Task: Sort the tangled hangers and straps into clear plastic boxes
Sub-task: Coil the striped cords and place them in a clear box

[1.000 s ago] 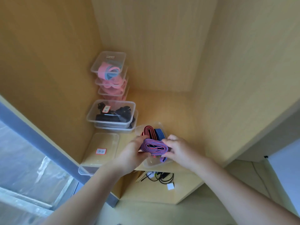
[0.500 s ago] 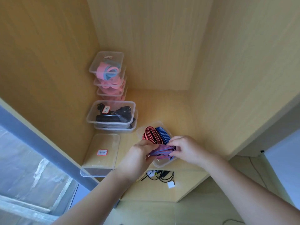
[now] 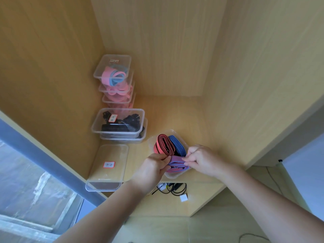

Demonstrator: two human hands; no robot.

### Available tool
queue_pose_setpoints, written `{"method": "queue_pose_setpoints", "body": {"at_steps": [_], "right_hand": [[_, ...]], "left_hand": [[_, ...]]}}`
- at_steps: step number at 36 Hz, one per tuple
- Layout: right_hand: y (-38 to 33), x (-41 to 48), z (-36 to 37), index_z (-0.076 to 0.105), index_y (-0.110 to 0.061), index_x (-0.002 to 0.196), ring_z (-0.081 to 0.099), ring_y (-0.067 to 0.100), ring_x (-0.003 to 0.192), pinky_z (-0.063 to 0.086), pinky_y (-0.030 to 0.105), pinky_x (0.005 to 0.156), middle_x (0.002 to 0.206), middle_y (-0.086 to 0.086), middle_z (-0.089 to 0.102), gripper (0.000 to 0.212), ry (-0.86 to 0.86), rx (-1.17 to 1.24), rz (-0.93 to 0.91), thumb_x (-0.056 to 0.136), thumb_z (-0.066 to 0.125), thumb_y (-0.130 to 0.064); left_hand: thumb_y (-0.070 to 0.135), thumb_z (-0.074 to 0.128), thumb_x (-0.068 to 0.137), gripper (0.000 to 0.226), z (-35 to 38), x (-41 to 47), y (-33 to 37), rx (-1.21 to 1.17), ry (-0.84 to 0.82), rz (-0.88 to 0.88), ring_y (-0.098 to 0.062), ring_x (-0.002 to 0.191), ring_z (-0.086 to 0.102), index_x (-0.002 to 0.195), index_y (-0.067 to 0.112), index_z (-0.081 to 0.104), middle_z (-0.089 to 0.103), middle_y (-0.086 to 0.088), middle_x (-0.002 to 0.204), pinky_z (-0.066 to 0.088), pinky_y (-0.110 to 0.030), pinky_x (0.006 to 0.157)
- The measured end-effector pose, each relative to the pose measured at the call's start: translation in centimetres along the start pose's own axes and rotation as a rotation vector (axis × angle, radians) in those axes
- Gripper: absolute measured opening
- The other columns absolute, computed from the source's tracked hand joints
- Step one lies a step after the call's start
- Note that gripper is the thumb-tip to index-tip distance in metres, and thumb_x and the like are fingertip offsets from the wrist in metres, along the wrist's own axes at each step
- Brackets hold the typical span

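Observation:
A clear plastic box (image 3: 151, 139) sits open on the wooden shelf near its front edge. Inside it stand a folded red striped strap (image 3: 164, 144) and a folded blue striped strap (image 3: 177, 144). A purple-and-pink striped strap (image 3: 177, 166) lies folded at the box's near end. My left hand (image 3: 152, 170) pinches its left end with curled fingers. My right hand (image 3: 204, 159) pinches its right end. Part of this strap is hidden under my fingers.
Along the left wall stand stacked clear boxes of pink and blue bands (image 3: 114, 76), a lidded box of black straps (image 3: 119, 123), and an upside-down labelled box (image 3: 107, 166) overhanging the shelf edge. Black cables (image 3: 173, 188) lie on the lower shelf.
Both hands lowered the purple-and-pink strap from above the box down into its near end. They keep hold of its two ends.

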State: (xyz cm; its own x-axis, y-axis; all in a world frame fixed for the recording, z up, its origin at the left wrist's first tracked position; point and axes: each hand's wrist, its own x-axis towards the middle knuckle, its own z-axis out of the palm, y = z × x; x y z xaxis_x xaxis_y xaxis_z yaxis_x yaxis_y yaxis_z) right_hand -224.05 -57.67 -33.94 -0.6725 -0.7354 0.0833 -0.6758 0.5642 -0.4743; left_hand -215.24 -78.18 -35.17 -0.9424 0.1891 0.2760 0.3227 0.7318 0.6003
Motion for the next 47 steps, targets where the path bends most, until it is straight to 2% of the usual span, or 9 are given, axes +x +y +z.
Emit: {"method": "queue_pose_setpoints", "body": {"at_steps": [5, 9, 13, 18, 24, 30, 37, 43, 47], "right_hand": [[0.0, 0.1, 0.3, 0.077, -0.009, 0.075, 0.046, 0.016, 0.07, 0.037, 0.025, 0.069, 0.07, 0.004, 0.059, 0.014, -0.021, -0.014, -0.045, 0.08, 0.07, -0.02], [-0.4, 0.4, -0.5, 0.078, -0.005, 0.087, 0.049, 0.014, 0.078, 0.034, 0.023, 0.072, 0.089, 0.007, 0.063, 0.015, -0.062, 0.013, 0.006, 0.087, 0.07, -0.018], [-1.1, 0.7, -1.5, 0.075, -0.013, 0.106, 0.054, 0.017, 0.096, 0.04, 0.027, 0.086, 0.104, 0.003, 0.067, 0.025, -0.114, -0.028, 0.042, 0.084, 0.072, -0.025], [-1.9, 0.8, -1.0, 0.071, -0.016, 0.096, 0.051, 0.011, 0.076, 0.038, 0.026, 0.069, 0.087, 0.0, 0.069, 0.017, -0.069, -0.046, 0.086, 0.08, 0.073, -0.021], [-2.2, 1.0, -1.3, 0.065, -0.017, 0.078, 0.052, -0.004, 0.055, 0.035, 0.011, 0.054, 0.062, -0.013, 0.056, 0.013, -0.064, 0.204, 0.189, 0.078, 0.076, -0.009], [-1.7, 1.1, -1.2, 0.074, -0.002, 0.091, 0.05, -0.017, 0.065, 0.033, 0.005, 0.06, 0.099, 0.009, 0.063, 0.011, -0.173, 0.16, 0.153, 0.083, 0.067, 0.0], [-1.3, 0.6, -0.5, 0.073, -0.004, 0.092, 0.05, -0.008, 0.061, 0.037, 0.009, 0.065, 0.096, 0.002, 0.059, 0.017, -0.164, 0.197, 0.164, 0.078, 0.069, 0.005], [-1.6, 0.4, -0.8, 0.075, -0.005, 0.095, 0.05, -0.01, 0.073, 0.037, 0.006, 0.073, 0.1, -0.005, 0.056, 0.019, -0.099, 0.188, 0.154, 0.078, 0.07, 0.002], [-0.8, -0.1, -1.4, 0.074, -0.008, 0.092, 0.055, 0.004, 0.069, 0.05, 0.025, 0.073, 0.095, -0.01, 0.054, 0.02, -0.077, 0.213, 0.214, 0.078, 0.07, 0.006]], "left_hand": [[0.021, 0.057, 0.086, 0.029, -0.5, 1.0, -0.6, 0.074, -0.02, 0.101, -0.02, 0.079, 0.06, 0.096, 0.0, 0.074, 0.07, -0.009, 0.091, 0.045, -0.019, 0.072], [0.023, 0.058, 0.086, 0.029, -1.1, 1.3, -0.8, 0.078, -0.084, 0.086, -0.024, 0.078, 0.066, 0.1, 0.003, 0.074, 0.07, -0.009, 0.092, 0.046, -0.017, 0.074], [0.01, 0.071, 0.083, 0.034, -2.1, 1.5, -0.8, -0.033, -0.017, -0.048, -0.007, 0.08, 0.056, 0.117, 0.009, 0.068, 0.065, -0.003, 0.1, 0.04, -0.009, 0.077], [0.007, 0.063, 0.088, 0.022, -2.1, 1.6, 0.0, -0.067, -0.056, -0.115, 0.007, 0.072, 0.05, 0.108, 0.015, 0.069, 0.06, 0.008, 0.086, 0.035, -0.007, 0.067], [0.006, 0.069, 0.085, 0.02, -3.1, 2.6, 1.0, -0.178, 0.031, -0.111, 0.0, 0.076, 0.054, 0.102, 0.015, 0.074, 0.067, 0.007, 0.089, 0.041, -0.01, 0.07], [0.004, 0.074, 0.081, 0.021, -2.5, 2.6, 0.4, -0.206, -0.018, -0.201, 0.001, 0.078, 0.06, 0.102, 0.007, 0.075, 0.067, -0.002, 0.094, 0.048, -0.016, 0.073], [0.009, 0.075, 0.081, 0.017, -2.7, 2.2, -0.1, -0.081, -0.133, -0.114, 0.003, 0.072, 0.053, 0.097, 0.01, 0.075, 0.068, -0.001, 0.089, 0.036, -0.004, 0.067], [0.011, 0.076, 0.079, 0.016, -2.5, 2.2, 0.2, 0.005, -0.096, -0.021, -0.018, 0.087, 0.062, 0.094, 0.01, 0.076, 0.072, -0.003, 0.091, 0.047, -0.027, 0.082], [0.012, 0.075, 0.079, 0.012, -2.3, 2.2, 0.2, 0.038, -0.114, 0.028, -0.018, 0.083, 0.061, 0.091, 0.008, 0.075, 0.071, -0.004, 0.087, 0.048, -0.03, 0.077]]}}
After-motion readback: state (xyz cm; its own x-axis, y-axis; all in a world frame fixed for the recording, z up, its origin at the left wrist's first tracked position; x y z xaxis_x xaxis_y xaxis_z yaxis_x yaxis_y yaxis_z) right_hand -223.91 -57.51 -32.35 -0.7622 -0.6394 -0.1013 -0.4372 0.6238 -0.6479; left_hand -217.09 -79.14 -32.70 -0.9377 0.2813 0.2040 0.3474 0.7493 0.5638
